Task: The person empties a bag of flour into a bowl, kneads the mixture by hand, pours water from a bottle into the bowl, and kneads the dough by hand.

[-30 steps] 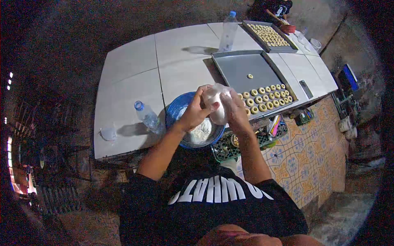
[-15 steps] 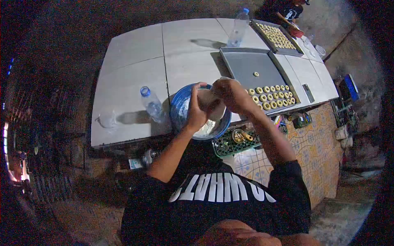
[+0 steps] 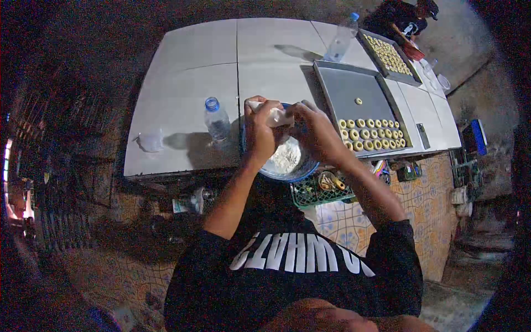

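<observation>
Over a blue basin (image 3: 308,170) at the table's near edge, my left hand (image 3: 261,133) is closed round a crumpled whitish bag (image 3: 277,117). My right hand (image 3: 314,128) grips the same bag from the right, its fingers partly hidden. White powder, looking like flour (image 3: 286,156), lies in the basin below both hands. Left of the basin stands an open clear plastic bottle (image 3: 217,123). To the right, a metal tray (image 3: 349,88) carries rows of small ring-shaped dough pieces (image 3: 371,134) and one lone ring (image 3: 358,101).
Another tray (image 3: 390,58) of dough rings lies farther back, near a person in black (image 3: 399,19). A capped bottle (image 3: 342,40), a phone-like dark object (image 3: 423,136) and a small clear bag (image 3: 149,141) rest on the table. Below sits a green crate (image 3: 310,196).
The bag is now crumpled up higher between my hands, and the powder in the basin shows more. The view has shifted a little, so the table sits farther right and up.
</observation>
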The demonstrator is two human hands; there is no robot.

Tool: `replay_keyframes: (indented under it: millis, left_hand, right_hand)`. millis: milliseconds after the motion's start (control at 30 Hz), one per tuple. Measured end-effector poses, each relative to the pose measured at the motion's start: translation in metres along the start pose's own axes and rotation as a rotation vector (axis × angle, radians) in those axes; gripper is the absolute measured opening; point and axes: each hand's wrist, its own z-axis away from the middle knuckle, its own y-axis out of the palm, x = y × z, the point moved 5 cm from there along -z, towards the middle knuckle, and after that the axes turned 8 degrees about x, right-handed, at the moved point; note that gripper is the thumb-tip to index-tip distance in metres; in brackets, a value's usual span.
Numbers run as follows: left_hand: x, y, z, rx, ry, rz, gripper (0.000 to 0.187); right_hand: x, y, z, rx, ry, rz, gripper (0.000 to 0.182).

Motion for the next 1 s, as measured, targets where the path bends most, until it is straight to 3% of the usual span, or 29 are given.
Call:
replay_keyframes:
  millis: [67,100,200,333,500,600,667,700,800,933,1000]
  left_hand:
    - [-0.002,-0.003,0.000,0.026,0.171,-0.388,0.019]
    - [-0.005,-0.003,0.001,0.001,0.183,-0.304,0.025]
    - [-0.017,-0.003,0.002,0.044,0.192,-0.466,0.031]
    - [-0.010,0.002,0.001,0.065,0.168,-0.442,0.036]
    - [-0.013,0.005,-0.001,0.106,0.156,-0.532,0.042]
    - [-0.017,0.007,-0.003,0.138,0.202,-0.562,0.039]
    - [-0.013,0.008,-0.005,0.174,0.178,-0.561,0.036]
    - [-0.010,0.010,-0.005,0.217,0.186,-0.574,0.034]
    - [0.001,0.015,0.001,0.257,0.045,-0.496,0.035]
    - [-0.007,0.016,0.005,0.274,-0.054,-0.315,0.037]
    - [0.000,0.015,0.003,0.235,-0.001,-0.411,0.035]
  right_hand:
    - [-0.002,0.004,-0.002,0.044,-0.001,-0.064,0.017]
    - [-0.009,0.009,-0.003,0.042,0.009,-0.054,0.014]
    - [-0.013,0.015,-0.002,0.048,-0.051,-0.028,0.012]
    - [-0.025,0.025,0.006,0.107,0.061,-0.541,0.015]
    - [-0.017,0.022,0.015,0.023,-0.155,-0.423,0.017]
    - [-0.030,0.016,0.015,0.032,-0.147,-0.357,0.020]
    - [-0.050,0.017,0.014,0.093,-0.015,-0.297,0.020]
    - [-0.044,0.013,0.015,-0.034,-0.072,-0.349,0.004]
    - [-0.041,-0.002,0.009,-0.126,-0.043,-0.253,0.010]
    - [-0.052,-0.006,0.005,-0.129,0.135,-0.554,0.010]
    - [-0.047,-0.008,0.007,-0.112,0.106,-0.517,0.011]
